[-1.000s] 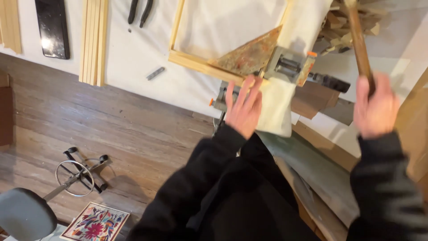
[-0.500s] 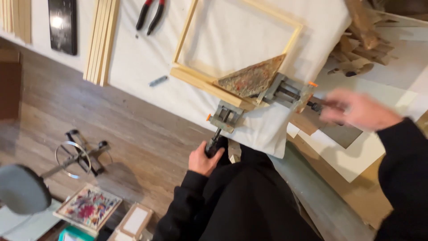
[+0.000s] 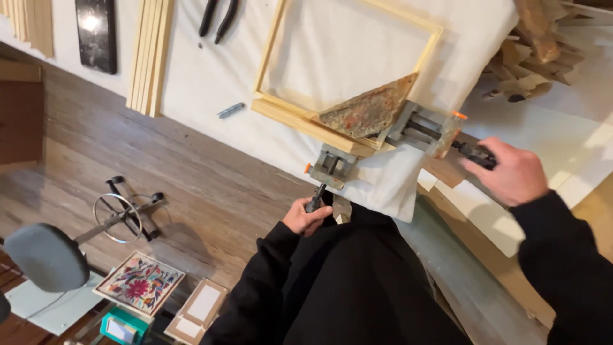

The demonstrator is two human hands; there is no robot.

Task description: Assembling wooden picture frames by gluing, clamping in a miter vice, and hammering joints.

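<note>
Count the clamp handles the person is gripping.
2. The left hand grips the handle below the corner clamp; the right hand grips the handle at its right.

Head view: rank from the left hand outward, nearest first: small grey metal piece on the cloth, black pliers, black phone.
From the left hand, gripping the clamp handle below the table edge:
1. Small grey metal piece, on the white cloth left of the wooden frame.
2. Black pliers, at the top edge, above that piece.
3. Black phone, far upper left, beyond the stack of wood strips.
</note>
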